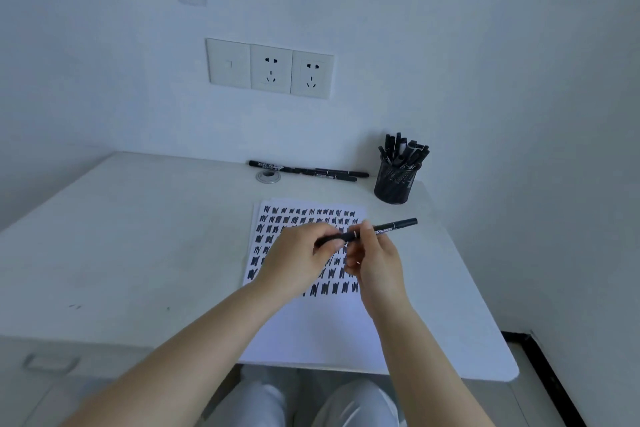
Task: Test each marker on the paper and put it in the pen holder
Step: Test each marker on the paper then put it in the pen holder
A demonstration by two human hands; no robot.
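left desk bare | pen holder blocks far right | loose markers line wall

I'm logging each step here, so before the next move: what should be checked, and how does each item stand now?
1. Marker held: ok, both the left hand and the right hand grip it above the paper.
2. Cap off the writing end: cannot tell, the left hand covers that end.
3. Free space on the paper: ok, the near part is unmarked.
4. Pen holder reachable: ok, upright at the far right of the table.
5. Room in the holder: cannot tell, many markers already stand in it.
6. Markers left: not ok, some lie by the wall.
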